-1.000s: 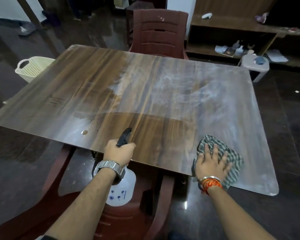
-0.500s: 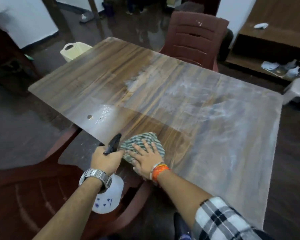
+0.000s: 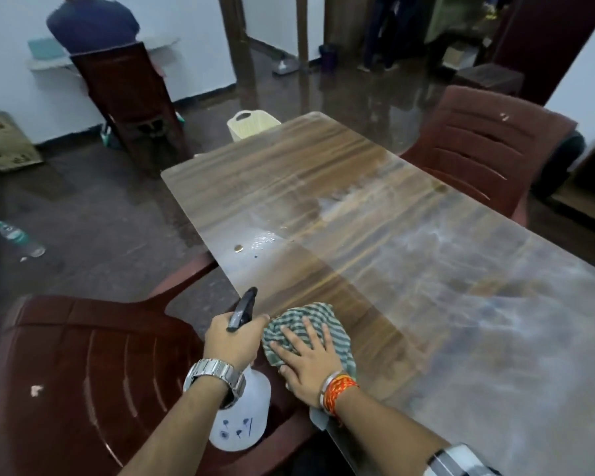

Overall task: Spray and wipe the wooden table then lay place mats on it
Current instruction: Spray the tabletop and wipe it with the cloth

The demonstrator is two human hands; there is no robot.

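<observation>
Our right hand [image 3: 308, 364] lies flat, fingers spread, pressing the striped cloth [image 3: 306, 333] onto the table [image 3: 426, 269] near its lower-left edge. Just left of it, our left hand [image 3: 232, 341] grips the spray bottle [image 3: 241, 410], held off the table's edge, its black nozzle [image 3: 243, 309] pointing toward the upper right, long axis roughly upright.

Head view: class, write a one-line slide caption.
Right hand presses a striped cloth on the wooden table; left hand holds a spray bottle.
</observation>
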